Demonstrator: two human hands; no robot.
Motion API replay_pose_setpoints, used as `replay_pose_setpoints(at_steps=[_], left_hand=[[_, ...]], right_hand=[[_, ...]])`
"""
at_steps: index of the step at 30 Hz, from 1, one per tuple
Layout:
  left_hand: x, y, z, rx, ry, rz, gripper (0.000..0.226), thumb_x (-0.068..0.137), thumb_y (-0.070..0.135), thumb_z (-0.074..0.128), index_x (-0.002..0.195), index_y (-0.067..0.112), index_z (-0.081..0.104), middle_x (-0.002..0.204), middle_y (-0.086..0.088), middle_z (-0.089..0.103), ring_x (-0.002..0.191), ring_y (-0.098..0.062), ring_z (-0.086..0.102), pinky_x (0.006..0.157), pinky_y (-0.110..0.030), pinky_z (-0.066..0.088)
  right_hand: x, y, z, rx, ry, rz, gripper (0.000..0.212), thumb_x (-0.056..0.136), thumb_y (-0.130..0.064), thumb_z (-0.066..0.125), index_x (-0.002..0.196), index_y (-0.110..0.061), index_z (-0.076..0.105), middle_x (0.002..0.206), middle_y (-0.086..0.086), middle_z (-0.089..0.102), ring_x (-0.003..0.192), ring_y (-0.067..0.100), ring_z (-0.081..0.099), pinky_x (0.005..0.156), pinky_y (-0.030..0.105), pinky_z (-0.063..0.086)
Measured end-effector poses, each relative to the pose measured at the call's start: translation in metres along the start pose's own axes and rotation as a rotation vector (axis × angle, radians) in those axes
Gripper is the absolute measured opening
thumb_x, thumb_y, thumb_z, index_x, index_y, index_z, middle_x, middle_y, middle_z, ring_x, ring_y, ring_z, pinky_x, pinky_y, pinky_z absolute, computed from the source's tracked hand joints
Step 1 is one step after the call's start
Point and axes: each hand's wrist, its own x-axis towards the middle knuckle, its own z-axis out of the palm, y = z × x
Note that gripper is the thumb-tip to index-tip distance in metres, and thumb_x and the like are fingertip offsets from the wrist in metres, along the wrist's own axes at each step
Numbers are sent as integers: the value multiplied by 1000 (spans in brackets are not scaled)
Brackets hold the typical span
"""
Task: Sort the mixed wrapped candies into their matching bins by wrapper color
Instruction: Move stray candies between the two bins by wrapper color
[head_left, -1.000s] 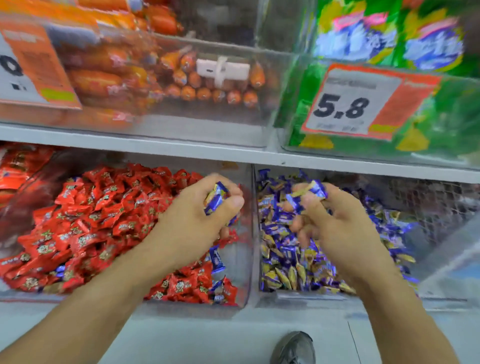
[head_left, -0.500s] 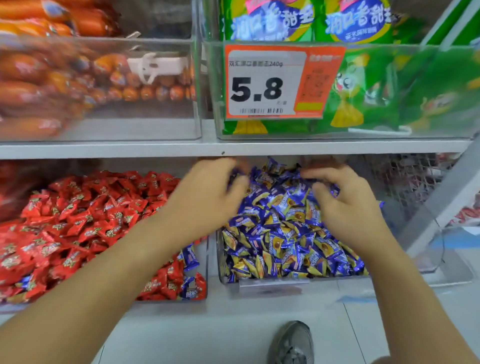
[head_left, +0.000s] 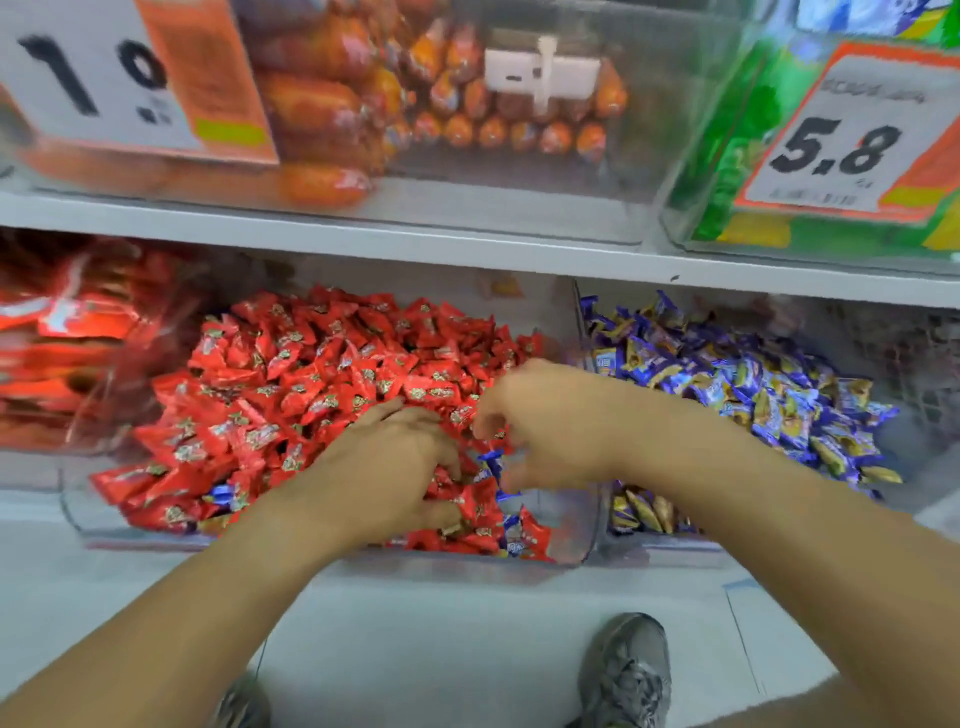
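Now both hands dig in the red candy bin.

Leftmost, red candies (head_left: 311, 384) fill their clear bin (head_left: 582, 535), with a few stray blue candies (head_left: 511, 535) near its front wall. The left hand (head_left: 395, 462) lies on the pile, fingers spread and pushed among wrappers, holding nothing plainly. Just beside it, the right hand (head_left: 540, 421) curls its fingers, seemingly pinching a blue-wrapped piece (head_left: 491, 462), though blur hides the grip. Rightmost, the blue bin (head_left: 623, 540) holds blue-and-gold candies (head_left: 753, 384).
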Motion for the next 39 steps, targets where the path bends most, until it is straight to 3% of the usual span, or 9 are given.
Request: replay_pose_setpoints(at_steps=[6, 13, 16, 19, 25, 28, 30, 35, 39], left_hand=[[0, -14, -4, 43, 24, 14, 39, 76, 50, 67, 114, 39, 64, 125, 18, 58, 130, -8, 42, 114, -28, 19], [2, -18, 0, -11, -42, -5, 43, 76, 61, 66, 113, 39, 64, 116, 13, 58, 123, -10, 46, 115, -32, 21], [2, -17, -1, -16, -75, -12, 47, 74, 64, 66, 114, 40, 64, 117, 14, 58, 124, -10, 45, 116, -33, 19], [3, -12, -3, 13, -107, -29, 51, 73, 64, 68, 117, 39, 63, 120, 14, 59, 127, -10, 42, 118, -34, 12], [8, -2, -5, 54, -175, -63, 63, 67, 71, 68, 116, 32, 63, 114, 11, 62, 121, -14, 45, 118, -41, 15], [10, 4, -7, 47, -144, -86, 56, 68, 69, 69, 104, 27, 65, 91, 11, 60, 103, -16, 49, 114, -41, 22], [11, 6, -13, -58, -63, -120, 51, 69, 67, 71, 97, 26, 61, 77, 13, 52, 88, -16, 47, 106, -39, 33], [10, 4, -27, -445, 152, -153, 55, 65, 58, 81, 107, 29, 60, 90, 13, 64, 84, -8, 59, 71, -32, 49], [11, 7, -33, -831, 229, -229, 46, 69, 44, 85, 103, 25, 61, 92, 8, 73, 82, -8, 69, 79, -38, 57]], right_hand=[[52, -3, 17, -51, -502, 26, 97, 53, -43, 96, 134, -23, 48, 127, -6, 59, 114, 20, 59, 97, 32, 49], [60, -5, 39, 44, -411, 56, 92, 45, -44, 98, 121, -22, 51, 103, -9, 59, 92, 19, 60, 86, 32, 53], [60, -7, 45, 11, -385, 49, 92, 52, -35, 97, 130, -17, 50, 109, -8, 57, 92, 17, 58, 82, 27, 50], [61, -4, 49, 46, -384, 71, 88, 57, -24, 95, 132, -18, 49, 126, -2, 60, 92, 20, 67, 83, 36, 58], [58, -3, 40, -38, -396, 115, 44, 63, -19, 87, 100, -14, 63, 75, -3, 69, 68, 21, 72, 69, 38, 62], [54, 5, 24, -90, -309, 92, 24, 66, -19, 83, 78, -17, 62, 64, -1, 68, 63, 20, 70, 64, 35, 60], [46, 9, 7, 35, -261, 115, 21, 75, -15, 79, 79, -21, 60, 64, -3, 68, 57, 14, 71, 64, 28, 59], [32, 8, -15, 333, -151, 95, 19, 83, -9, 74, 87, -22, 60, 69, -5, 71, 59, 7, 72, 64, 21, 55], [25, 15, -23, 678, 12, 95, 20, 82, -3, 75, 94, -16, 65, 74, -3, 70, 62, 5, 67, 62, 17, 52]])
